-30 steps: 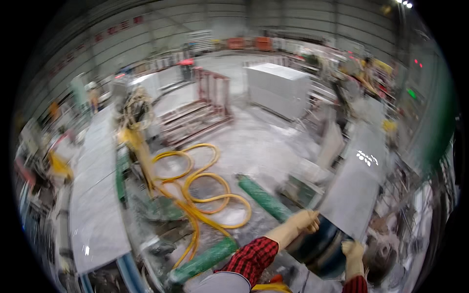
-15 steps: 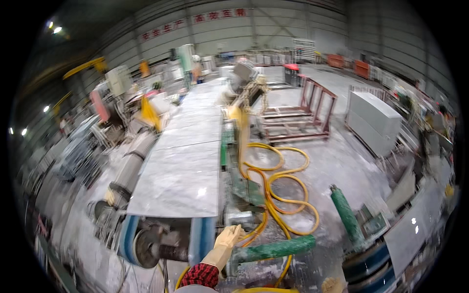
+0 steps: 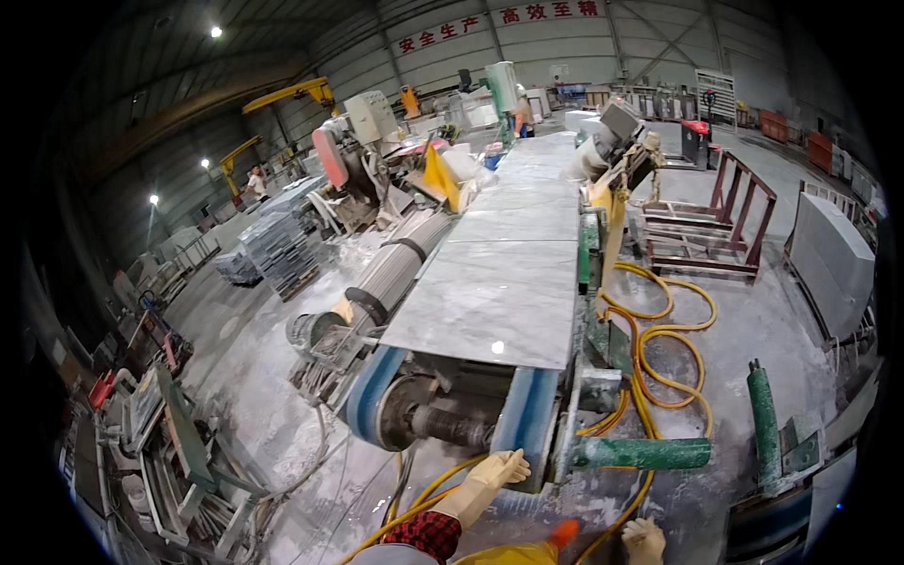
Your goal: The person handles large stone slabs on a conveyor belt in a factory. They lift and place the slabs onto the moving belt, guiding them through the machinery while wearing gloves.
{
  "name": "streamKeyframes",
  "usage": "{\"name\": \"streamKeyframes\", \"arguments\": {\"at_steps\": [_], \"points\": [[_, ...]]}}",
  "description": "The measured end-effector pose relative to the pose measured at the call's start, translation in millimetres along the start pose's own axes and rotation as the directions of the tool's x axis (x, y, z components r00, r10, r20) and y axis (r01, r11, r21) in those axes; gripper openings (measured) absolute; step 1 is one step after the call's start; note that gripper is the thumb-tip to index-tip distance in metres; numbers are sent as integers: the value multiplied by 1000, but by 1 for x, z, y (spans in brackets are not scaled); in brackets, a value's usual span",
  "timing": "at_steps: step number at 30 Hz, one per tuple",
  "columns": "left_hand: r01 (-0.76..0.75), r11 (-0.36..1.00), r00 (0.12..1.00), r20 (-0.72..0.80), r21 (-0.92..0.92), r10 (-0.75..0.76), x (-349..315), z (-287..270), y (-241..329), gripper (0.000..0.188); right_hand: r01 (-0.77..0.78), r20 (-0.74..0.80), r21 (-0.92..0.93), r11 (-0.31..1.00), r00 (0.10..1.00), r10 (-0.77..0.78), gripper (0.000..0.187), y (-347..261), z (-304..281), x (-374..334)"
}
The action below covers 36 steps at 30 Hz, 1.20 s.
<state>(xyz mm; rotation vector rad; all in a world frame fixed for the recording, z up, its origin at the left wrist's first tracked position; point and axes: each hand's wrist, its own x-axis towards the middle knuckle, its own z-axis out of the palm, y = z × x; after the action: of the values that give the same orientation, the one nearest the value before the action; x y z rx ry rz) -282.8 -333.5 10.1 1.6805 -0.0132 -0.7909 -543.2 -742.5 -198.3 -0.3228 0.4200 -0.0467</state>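
My left hand [image 3: 493,473], in a cream rubber glove below a red-and-black checked sleeve, is beside the near end of a conveyor's blue belt [image 3: 527,410]. Its fingers are loosely bent with nothing seen in them; whether they touch the belt I cannot tell. My right hand [image 3: 644,540], gloved alike, hangs low at the bottom edge, fingers slightly apart and holding nothing visible. Ahead, a grey-white veined stone slab [image 3: 480,306] lies flat across the two belts, its near edge above a roller [image 3: 452,426]. Another slab [image 3: 523,215] lies right behind it.
A green roller [image 3: 645,453] juts right from the conveyor. Yellow hoses [image 3: 702,363] coil on the wet floor. A dark red frame [image 3: 706,231] stands right; stacked slabs [image 3: 278,250] stand left. Metal racks [image 3: 179,452] fill the lower left. A person [image 3: 257,184] stands far left.
My view has swung left, so the conveyor and slabs now sit further right in the picture. My left hand stays near the belt's end; my right hand shows more fully.
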Motion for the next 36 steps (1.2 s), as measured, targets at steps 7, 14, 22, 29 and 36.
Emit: {"name": "streamKeyframes", "arguments": {"at_steps": [7, 14, 22, 29, 36], "points": [[-90, 992, 989, -129, -87, 78, -97, -37, -8, 66, -436, 97, 184, 881, 900, 425, 53, 103, 80, 5], [-150, 946, 955, -290, -286, 63, -91, -138, -118, 66, -380, -292, -609, 696, 924, 248, 59, 161, 250, 60], [-120, 917, 875, -478, -379, -83, -161, -268, -181, 52, -210, -171, -647, 733, 977, 129, 48, 271, 340, 172], [8, 915, 648, -695, -403, -312, -234, -369, -290, 48, -180, 17, -239, 954, 982, 189, 59, 316, 346, 268], [-158, 739, 526, -689, -655, -498, -268, -355, -332, 29, -26, -119, -562, 827, 992, -51, 68, 351, 426, 300]]}}
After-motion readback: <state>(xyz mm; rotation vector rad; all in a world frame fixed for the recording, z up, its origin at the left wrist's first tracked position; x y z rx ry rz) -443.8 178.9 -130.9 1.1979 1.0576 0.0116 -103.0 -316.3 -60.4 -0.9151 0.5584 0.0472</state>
